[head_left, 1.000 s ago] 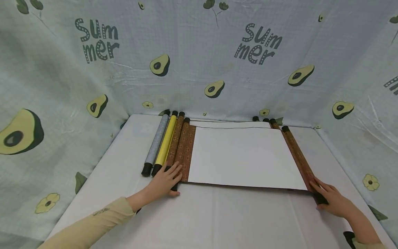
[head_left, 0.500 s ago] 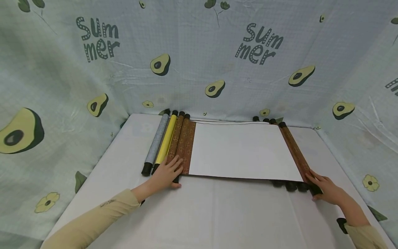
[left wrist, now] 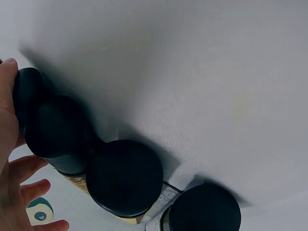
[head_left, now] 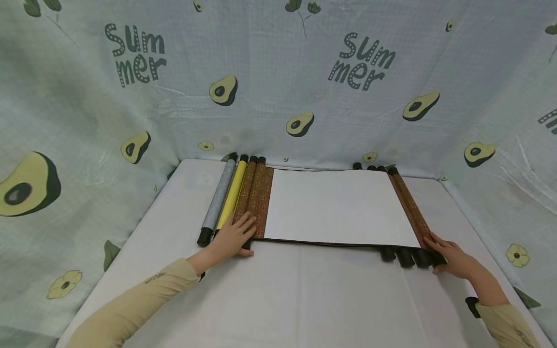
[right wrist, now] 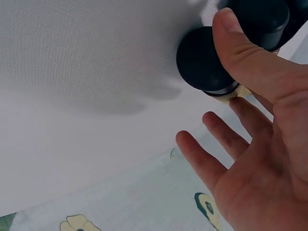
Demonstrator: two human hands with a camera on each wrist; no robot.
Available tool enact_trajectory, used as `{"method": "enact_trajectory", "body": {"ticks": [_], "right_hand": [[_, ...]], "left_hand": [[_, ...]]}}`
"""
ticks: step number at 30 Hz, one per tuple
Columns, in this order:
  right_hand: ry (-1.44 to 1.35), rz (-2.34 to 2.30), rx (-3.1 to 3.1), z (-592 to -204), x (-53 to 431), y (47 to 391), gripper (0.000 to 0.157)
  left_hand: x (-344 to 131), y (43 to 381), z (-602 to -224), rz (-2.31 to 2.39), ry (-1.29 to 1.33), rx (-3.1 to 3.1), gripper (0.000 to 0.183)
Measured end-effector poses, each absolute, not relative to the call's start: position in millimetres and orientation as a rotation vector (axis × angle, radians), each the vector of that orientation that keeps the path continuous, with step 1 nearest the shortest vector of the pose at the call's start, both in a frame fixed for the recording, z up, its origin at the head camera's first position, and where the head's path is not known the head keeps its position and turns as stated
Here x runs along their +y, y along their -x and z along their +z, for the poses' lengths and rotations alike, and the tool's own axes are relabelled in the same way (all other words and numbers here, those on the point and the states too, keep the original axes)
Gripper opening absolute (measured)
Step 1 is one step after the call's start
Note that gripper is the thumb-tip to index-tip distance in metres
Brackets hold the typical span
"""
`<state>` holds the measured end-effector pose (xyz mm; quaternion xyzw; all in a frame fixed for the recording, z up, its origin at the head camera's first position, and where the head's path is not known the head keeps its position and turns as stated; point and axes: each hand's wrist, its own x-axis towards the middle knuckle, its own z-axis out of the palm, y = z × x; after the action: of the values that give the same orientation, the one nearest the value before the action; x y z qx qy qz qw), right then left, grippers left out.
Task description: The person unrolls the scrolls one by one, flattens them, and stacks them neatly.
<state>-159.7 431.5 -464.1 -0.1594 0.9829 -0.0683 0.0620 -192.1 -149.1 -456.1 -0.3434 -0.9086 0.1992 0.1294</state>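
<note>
A partly unrolled scroll [head_left: 341, 208] with white paper and brown patterned ends lies across the far half of the table. My left hand [head_left: 232, 238] grips the near end of its left roller, thumb at the black cap and fingers spread over the top. At the right roller's near end, my right hand [head_left: 454, 258] holds the black cap; the right wrist view shows my thumb [right wrist: 240, 53] pressed on a cap and the other fingers apart. Left of the scroll lie another brown roller [head_left: 246, 188], a yellow roller [head_left: 231, 198] and a grey roller [head_left: 217, 200], all black-capped.
The white table [head_left: 300, 295] meets a fabric backdrop [head_left: 261, 63] printed with avocados behind and at both sides. Several black caps [head_left: 405, 257] poke out below the scroll's front edge at right. More black caps [head_left: 371, 167] show behind the paper.
Both hands have moved the scroll away from me, toward the backdrop. Its front edge now lies farther back, uncovering the caps below at right and covering the sheet edges behind.
</note>
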Motion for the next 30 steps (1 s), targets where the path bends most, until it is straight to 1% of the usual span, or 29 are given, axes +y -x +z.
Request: {"method": "enact_trajectory", "body": {"ticks": [5,10,16,22,30], "right_hand": [[0.504,-0.206,2.988,-464,431,161,0.092],[0.446,-0.229,2.973,-463,430,158,0.091],[0.388,-0.294,2.953,-456,421,152,0.080],[0.356,-0.384,3.001,-449,398,144,0.076],[0.309,-0.442,3.168,-443,353,140,0.072]], "left_hand": [[-149,193,-456,0.506,0.997,-2.680,0.071],[-148,191,-458,0.451,0.988,-2.687,0.071],[-148,185,-463,0.424,0.960,-2.656,0.071],[-141,175,-460,0.258,0.935,-2.621,0.062],[-132,169,-451,0.065,0.868,-2.585,0.058]]}}
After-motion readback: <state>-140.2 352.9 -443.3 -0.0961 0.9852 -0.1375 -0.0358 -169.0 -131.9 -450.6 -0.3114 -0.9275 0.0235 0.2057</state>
